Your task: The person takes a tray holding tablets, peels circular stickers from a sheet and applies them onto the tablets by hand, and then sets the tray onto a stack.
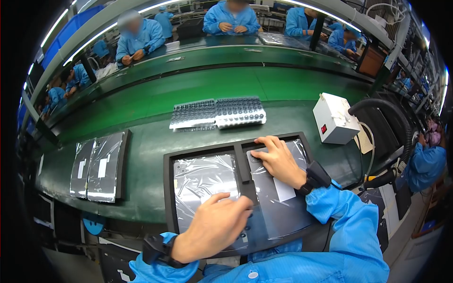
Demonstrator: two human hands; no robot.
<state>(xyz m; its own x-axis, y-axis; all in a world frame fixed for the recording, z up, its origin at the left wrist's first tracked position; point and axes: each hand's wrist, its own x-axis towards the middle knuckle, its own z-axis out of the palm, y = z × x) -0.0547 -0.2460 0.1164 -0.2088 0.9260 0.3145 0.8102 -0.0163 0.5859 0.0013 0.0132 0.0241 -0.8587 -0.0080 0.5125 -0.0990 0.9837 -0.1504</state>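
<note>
A black foam tray (168, 188) lies in front of me with two compartments. In its left one is a dark tablet-like panel (203, 177) under shiny clear film, with camera rings at its upper left corner. A second such panel (269, 207), bearing a white label (284, 189), lies in the right compartment. My right hand (278, 160) is open, fingertips at that panel's upper left camera corner and the tray's top edge. Over the left panel's lower right, near the divider, my left hand (217, 224) is curled and slightly blurred; its fingertips are hidden. Small dark round pieces (244, 231) show beside it.
Two plastic sheets with rows of round black pieces (240, 112) lie beyond the tray. A white box with a red switch (335, 120) and a black hose (396, 111) stand right. Another tray with film-covered panels (99, 165) sits left. Co-workers (231, 19) sit across the green bench (155, 101).
</note>
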